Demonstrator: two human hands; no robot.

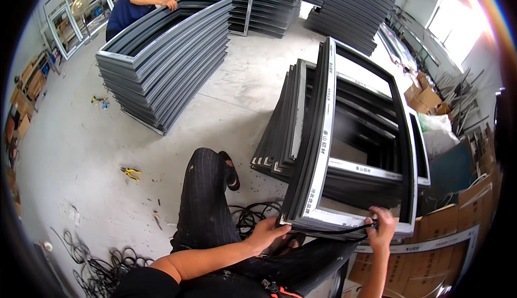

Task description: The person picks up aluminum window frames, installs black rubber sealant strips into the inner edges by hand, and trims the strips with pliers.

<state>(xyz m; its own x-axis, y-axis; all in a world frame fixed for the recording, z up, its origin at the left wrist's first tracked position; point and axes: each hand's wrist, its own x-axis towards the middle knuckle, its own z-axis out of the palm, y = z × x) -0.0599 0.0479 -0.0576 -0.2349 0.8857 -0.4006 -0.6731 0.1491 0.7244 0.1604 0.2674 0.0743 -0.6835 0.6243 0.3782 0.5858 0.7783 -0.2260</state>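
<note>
A black window frame [325, 136] with white printed film along its face leans towards me, on top of other frames. At its lower left corner is my left hand [267, 236], thumb along the edge and fingers closed around the corner. My right hand [381, 225] is at the lower right part of the same frame, fingers pinched on a thin black rubber strip [344, 232]. That strip sags along the frame's bottom edge towards my left hand; whether its left end lies under those fingers cannot be seen.
Black strip coils [116, 268] lie at the lower left. Yellow-handled pliers [130, 173] rest on the floor. A co-worker [134, 4] leans over a tall stack of dark frames [167, 61]. Cardboard boxes [431, 265] stand at the right, more frame stacks [264, 1] at the back.
</note>
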